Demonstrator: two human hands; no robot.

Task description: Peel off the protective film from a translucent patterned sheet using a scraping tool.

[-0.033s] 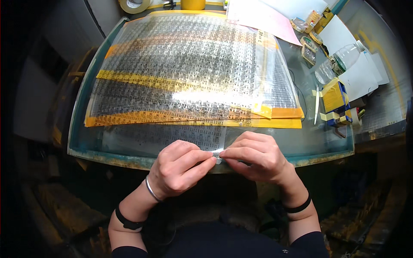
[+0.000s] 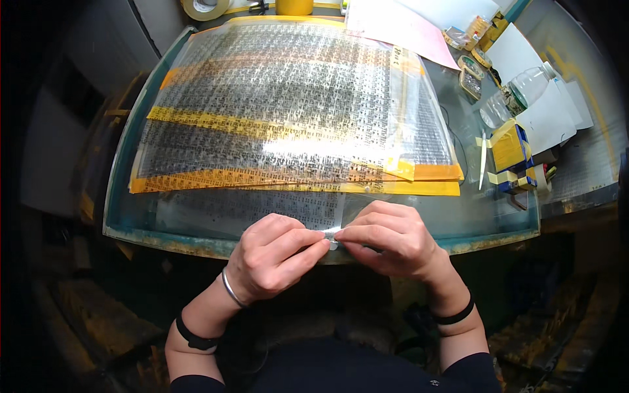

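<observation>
At the table's near edge my left hand and my right hand meet, fingertips nearly touching. Both are closed in a pinch around a small clear, shiny piece, perhaps film or tape; the fingers cover most of it. Just beyond the hands lies a transparent film sheet with rows of small dark marks. Further back, a stack of larger printed film sheets is spread out, bordered by yellow and orange strips. Bright light glares off its middle.
The glass-topped table has a worn teal rim. On the right are a blue tape dispenser, a white pen-like tool, a clear plastic bottle and white paper. A pink sheet and a tape roll lie at the back.
</observation>
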